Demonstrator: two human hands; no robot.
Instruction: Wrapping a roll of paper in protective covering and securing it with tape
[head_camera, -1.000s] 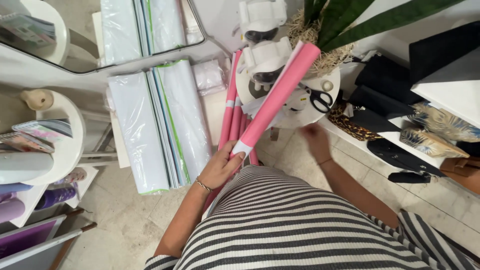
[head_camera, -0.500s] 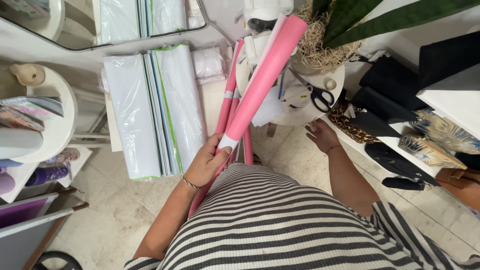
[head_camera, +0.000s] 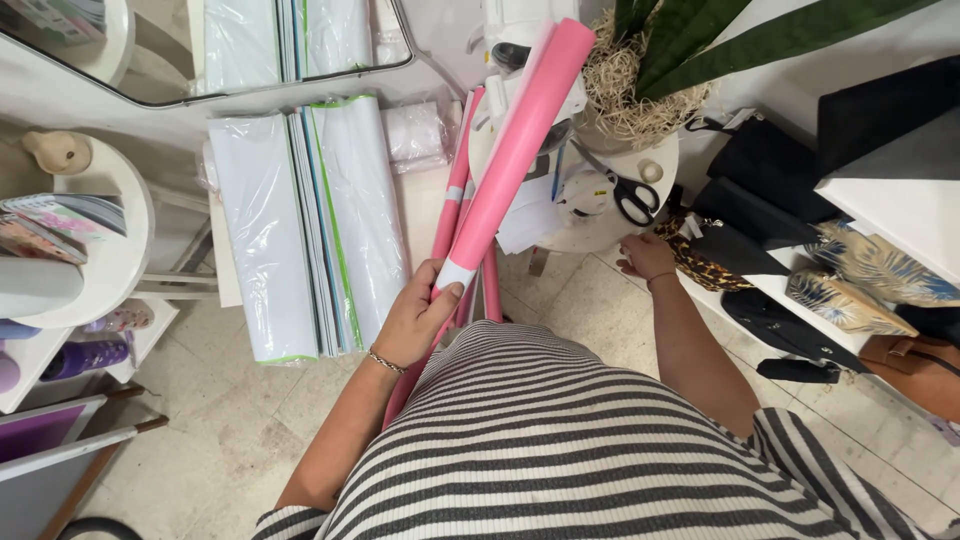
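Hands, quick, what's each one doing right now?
Left hand: closed around the lower end of a pink roll.
Right hand: holding nothing, fingers loosely curled by the edge of the round white table.

scissors on round table, rolls left

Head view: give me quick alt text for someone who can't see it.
Seen from above, a person in a striped top grips a pink roll near its lower end with the left hand. The right hand rests open at the edge of a small round white table holding scissors. Rolls in clear wrapping lean at left.
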